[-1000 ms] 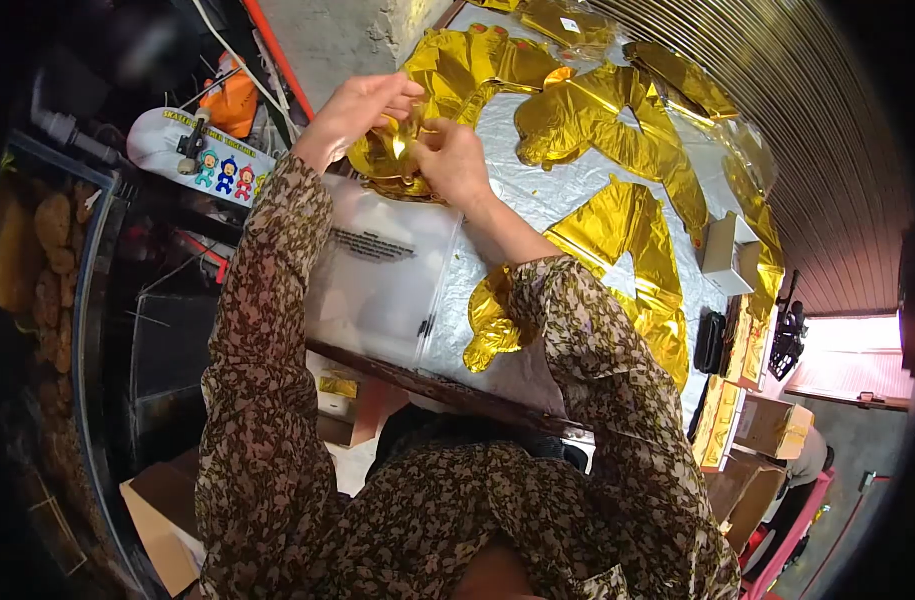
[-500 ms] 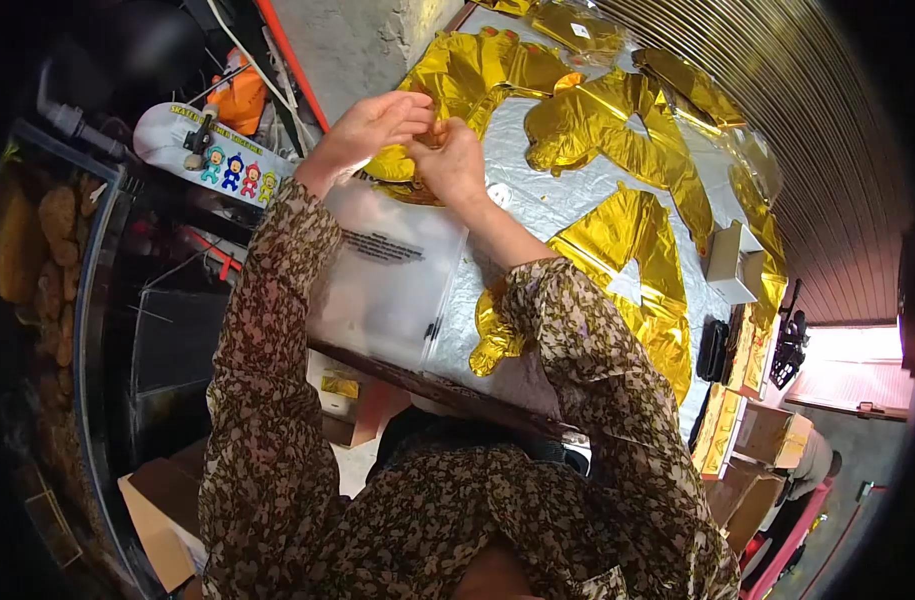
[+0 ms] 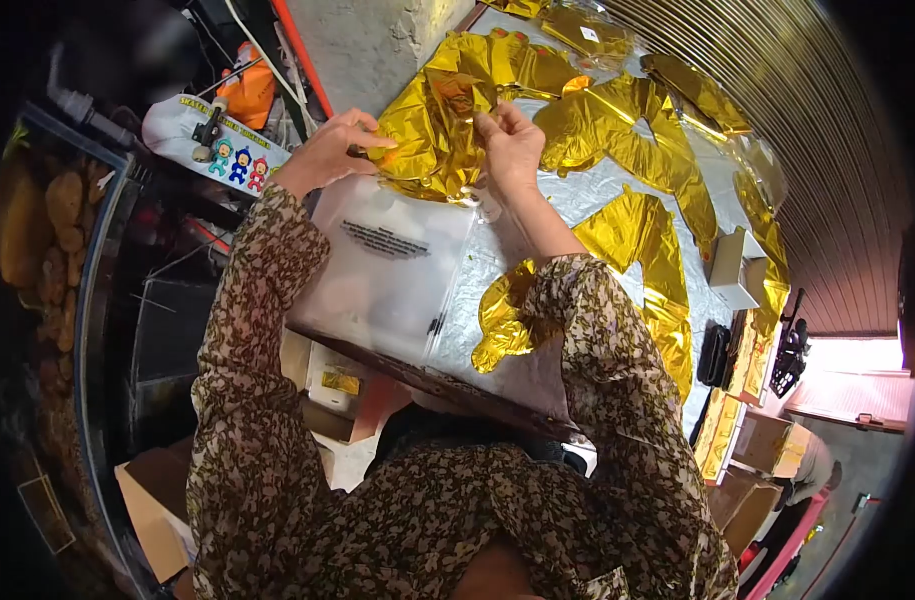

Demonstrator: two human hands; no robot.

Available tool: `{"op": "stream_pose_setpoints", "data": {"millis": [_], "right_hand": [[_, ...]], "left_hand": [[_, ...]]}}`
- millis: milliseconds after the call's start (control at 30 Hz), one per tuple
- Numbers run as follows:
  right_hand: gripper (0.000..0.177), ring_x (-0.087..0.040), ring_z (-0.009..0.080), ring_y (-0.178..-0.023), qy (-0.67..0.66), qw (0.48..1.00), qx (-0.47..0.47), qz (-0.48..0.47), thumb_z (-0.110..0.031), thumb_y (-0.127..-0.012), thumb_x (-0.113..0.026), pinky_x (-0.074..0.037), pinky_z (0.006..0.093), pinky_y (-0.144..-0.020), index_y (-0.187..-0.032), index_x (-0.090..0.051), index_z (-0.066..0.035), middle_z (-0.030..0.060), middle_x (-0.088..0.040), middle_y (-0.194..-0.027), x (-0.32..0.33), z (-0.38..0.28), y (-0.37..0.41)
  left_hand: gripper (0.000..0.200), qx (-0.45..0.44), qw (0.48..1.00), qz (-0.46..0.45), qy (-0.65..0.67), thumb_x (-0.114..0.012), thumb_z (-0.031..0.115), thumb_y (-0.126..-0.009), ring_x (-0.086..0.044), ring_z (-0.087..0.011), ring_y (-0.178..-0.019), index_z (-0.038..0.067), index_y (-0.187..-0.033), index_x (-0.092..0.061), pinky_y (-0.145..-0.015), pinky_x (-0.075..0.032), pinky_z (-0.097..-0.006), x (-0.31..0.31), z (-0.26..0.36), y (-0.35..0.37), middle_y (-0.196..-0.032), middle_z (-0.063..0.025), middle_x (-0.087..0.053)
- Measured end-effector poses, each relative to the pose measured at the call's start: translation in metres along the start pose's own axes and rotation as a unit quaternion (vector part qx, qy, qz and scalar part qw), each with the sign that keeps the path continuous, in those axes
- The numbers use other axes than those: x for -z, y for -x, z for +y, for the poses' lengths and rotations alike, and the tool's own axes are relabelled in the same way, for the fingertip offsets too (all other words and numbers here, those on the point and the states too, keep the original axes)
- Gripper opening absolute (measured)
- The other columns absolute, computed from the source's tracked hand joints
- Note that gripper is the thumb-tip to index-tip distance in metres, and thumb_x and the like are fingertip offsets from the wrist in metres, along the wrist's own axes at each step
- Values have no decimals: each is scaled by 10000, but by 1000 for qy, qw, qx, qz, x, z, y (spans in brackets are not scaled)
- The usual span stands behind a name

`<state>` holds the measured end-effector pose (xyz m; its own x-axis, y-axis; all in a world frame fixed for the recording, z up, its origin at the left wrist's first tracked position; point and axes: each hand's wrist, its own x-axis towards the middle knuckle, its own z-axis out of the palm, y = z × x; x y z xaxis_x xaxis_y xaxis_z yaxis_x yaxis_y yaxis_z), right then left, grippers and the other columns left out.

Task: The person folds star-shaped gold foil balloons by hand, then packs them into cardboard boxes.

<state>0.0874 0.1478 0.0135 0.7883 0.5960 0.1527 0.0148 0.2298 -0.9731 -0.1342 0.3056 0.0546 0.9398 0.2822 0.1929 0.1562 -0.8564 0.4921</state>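
Observation:
A flat, crumpled gold foil balloon (image 3: 437, 130) lies at the far left of the silvery table cover. My right hand (image 3: 511, 145) pinches its right side between thumb and fingers. At the balloon's left edge is my left hand (image 3: 329, 152), fingers curved and apart, fingertips against the foil. Just below the balloon lies a frosted plastic bag (image 3: 382, 275) with printed black text. More gold balloons are spread to the right: a large one (image 3: 617, 130) and another (image 3: 652, 250) nearer me. A smaller gold piece (image 3: 502, 325) is by my right forearm, partly hidden by the sleeve.
An open white box (image 3: 737, 268) stands on the table's right side, near a black object (image 3: 715, 353). A skateboard (image 3: 202, 145) and an orange bag (image 3: 247, 88) are at the left. Cardboard boxes (image 3: 157, 500) sit low down. Ribbed shutter (image 3: 777, 100) borders the right.
My hands, close together before, are now apart: left moved left and down, right moved right. The gold balloon between them is spread wider and more of it shows.

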Motion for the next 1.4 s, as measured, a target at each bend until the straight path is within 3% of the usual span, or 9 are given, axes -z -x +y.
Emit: {"op": "stream_pose_setpoints", "data": {"millis": [167,300,433,500,700,933,1133,1233,1400], "right_hand": [[383,-455,24,-646,44,996,72,-33,51,-915,-657,-416,195,-594,-1285,-677,-44,-63,-570,-762,9,-20,3],[432,-574,45,-832,92,973,190,-95,95,-934,-598,-482,194,-734,-1313,-677,-97,-20,-686,-973,5,-25,8],[447,-652,90,-910,140,959,202,-139,130,-909,-557,-524,242,-799,-1272,-696,-91,56,-753,-1072,2,-30,17],[491,-692,154,-881,186,946,219,-147,161,-868,-532,-536,277,-801,-1241,-711,-104,116,-751,-1068,3,-32,16],[327,-680,361,-871,325,885,269,-198,67,-833,-605,-542,369,-789,-1104,-734,-61,174,-689,-924,3,-48,15],[267,-660,390,-947,344,836,374,-208,-168,-864,-696,-524,443,-871,-1064,-718,7,184,-709,-1025,-5,-37,15],[198,-684,375,-928,325,869,321,-191,-140,-857,-745,-541,410,-828,-962,-746,27,215,-715,-995,-9,-29,15],[116,-631,123,-641,211,954,170,-126,-60,-873,-717,-507,280,-611,-903,-733,52,65,-716,-735,-16,-23,13],[112,-553,39,-624,121,988,-11,-95,-90,-899,-738,-458,241,-556,-850,-730,11,-9,-665,-702,-2,-27,12]], "left_hand": [[306,-175,979,-4,-102,-794,57,-721,-602,-293,-1077,109,-1022,-775,-901,-505,-374,-7,-13,-17,-1094,-86,-641],[50,-151,979,-7,-135,-683,98,-829,-645,-281,-939,87,-847,-728,-810,-530,-376,-10,2,-19,-927,-53,-693],[61,-175,974,58,-129,-667,104,-862,-664,-299,-879,64,-873,-712,-786,-536,-387,-17,-1,-22,-902,-70,-707],[74,3,994,97,-43,-691,97,-870,-670,-307,-765,28,-895,-686,-724,-538,-374,-17,-1,-22,-817,-95,-699],[230,117,982,46,141,-787,61,-831,-662,-76,-775,12,-1044,-715,-702,-520,-265,10,14,-35,-809,-44,-727],[167,136,964,-23,225,-791,126,-840,-660,-113,-787,10,-959,-782,-751,-523,-272,17,14,-56,-832,-59,-736],[187,63,980,0,190,-769,152,-873,-657,-134,-909,-3,-975,-760,-846,-510,-288,7,15,-69,-941,-64,-732],[192,13,983,25,180,-740,151,-907,-636,-148,-938,-10,-1012,-733,-890,-484,-291,4,19,-68,-950,-42,-683],[232,34,996,72,44,-728,212,-902,-680,-187,-920,15,-1024,-729,-845,-510,-331,10,16,-65,-962,-133,-729]]}}
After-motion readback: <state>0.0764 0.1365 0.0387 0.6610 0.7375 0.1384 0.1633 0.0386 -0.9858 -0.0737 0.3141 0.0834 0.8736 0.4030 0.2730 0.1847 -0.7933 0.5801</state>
